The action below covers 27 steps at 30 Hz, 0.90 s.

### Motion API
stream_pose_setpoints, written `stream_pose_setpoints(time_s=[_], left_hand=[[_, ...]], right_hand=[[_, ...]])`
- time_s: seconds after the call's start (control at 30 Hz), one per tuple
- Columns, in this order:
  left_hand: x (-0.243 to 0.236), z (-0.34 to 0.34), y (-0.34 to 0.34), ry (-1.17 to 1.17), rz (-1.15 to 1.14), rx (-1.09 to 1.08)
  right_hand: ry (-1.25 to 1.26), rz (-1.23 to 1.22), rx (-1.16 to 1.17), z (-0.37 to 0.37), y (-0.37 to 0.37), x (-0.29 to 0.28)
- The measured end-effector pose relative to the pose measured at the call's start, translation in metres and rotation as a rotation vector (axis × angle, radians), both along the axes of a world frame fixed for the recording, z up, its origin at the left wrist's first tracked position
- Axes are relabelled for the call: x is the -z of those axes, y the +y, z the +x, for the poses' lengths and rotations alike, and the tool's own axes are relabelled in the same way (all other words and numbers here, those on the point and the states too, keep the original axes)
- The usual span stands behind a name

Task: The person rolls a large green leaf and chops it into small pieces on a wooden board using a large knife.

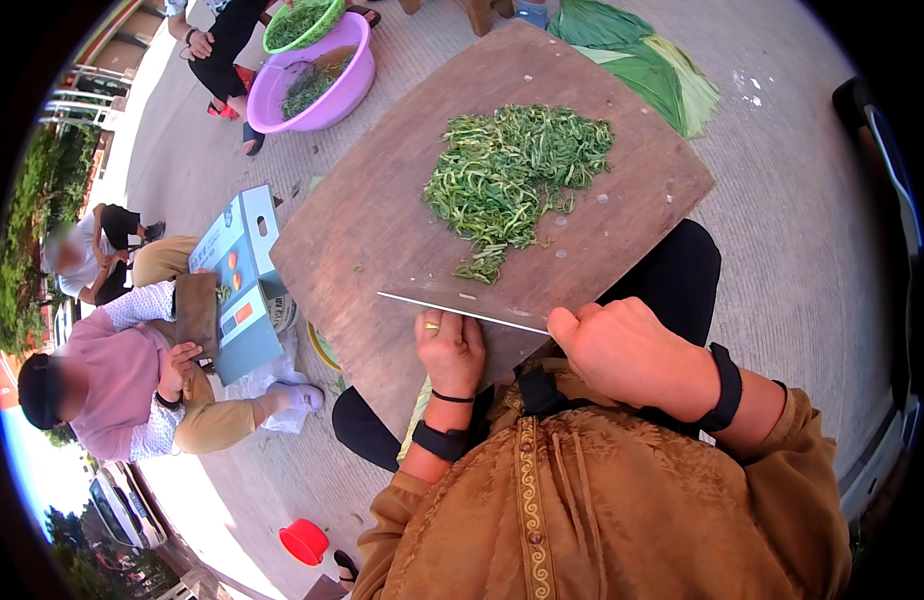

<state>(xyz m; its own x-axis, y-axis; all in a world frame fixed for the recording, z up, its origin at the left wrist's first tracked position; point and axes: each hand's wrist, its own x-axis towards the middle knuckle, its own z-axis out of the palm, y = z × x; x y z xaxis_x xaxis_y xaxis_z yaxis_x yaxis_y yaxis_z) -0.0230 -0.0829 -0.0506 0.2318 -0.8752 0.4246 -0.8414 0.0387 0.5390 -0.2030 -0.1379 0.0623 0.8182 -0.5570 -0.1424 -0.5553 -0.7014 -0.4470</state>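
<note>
A wooden board (pixel 352 240) rests across my lap, and a heap of shredded green leaves (pixel 517 170) covers its far middle. My right hand (pixel 632 360) is wrapped round the handle end of a knife (pixel 462 309). The knife's long, thin blade points left over the near part of the board. Just on the near side of the blade is my left hand (pixel 450 350), its fingers curled in. What those fingers hold, if anything, is hidden. A tiny pale scrap (pixel 468 296) lies beyond the blade. Below my left wrist shows a strip of pale green leaf (pixel 419 408).
At the left a seated person (pixel 132 350) holds a small brown board (pixel 196 315) beside a blue carton (pixel 250 350). A purple basin (pixel 357 85) and a green basket (pixel 322 28) hold greens at the far left. Large green leaves (pixel 622 60) lie beyond the board. A red bowl (pixel 304 541) sits lower left.
</note>
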Motion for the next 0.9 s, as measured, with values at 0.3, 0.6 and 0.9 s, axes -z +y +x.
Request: stream_pose_setpoints(time_s=[0.3, 0.6, 0.9], left_hand=[[0.002, 0.0, 0.0, 0.003, -0.005, 0.032], [0.006, 0.003, 0.0, -0.052, -0.051, 0.043], [-0.007, -0.001, 0.001, -0.048, -0.008, 0.025]], right_hand=[[0.084, 0.028, -0.019, -0.006, 0.006, 0.001], [0.025, 0.023, -0.054, 0.028, -0.003, 0.005], [-0.055, -0.062, 0.061, 0.01, -0.005, 0.02]])
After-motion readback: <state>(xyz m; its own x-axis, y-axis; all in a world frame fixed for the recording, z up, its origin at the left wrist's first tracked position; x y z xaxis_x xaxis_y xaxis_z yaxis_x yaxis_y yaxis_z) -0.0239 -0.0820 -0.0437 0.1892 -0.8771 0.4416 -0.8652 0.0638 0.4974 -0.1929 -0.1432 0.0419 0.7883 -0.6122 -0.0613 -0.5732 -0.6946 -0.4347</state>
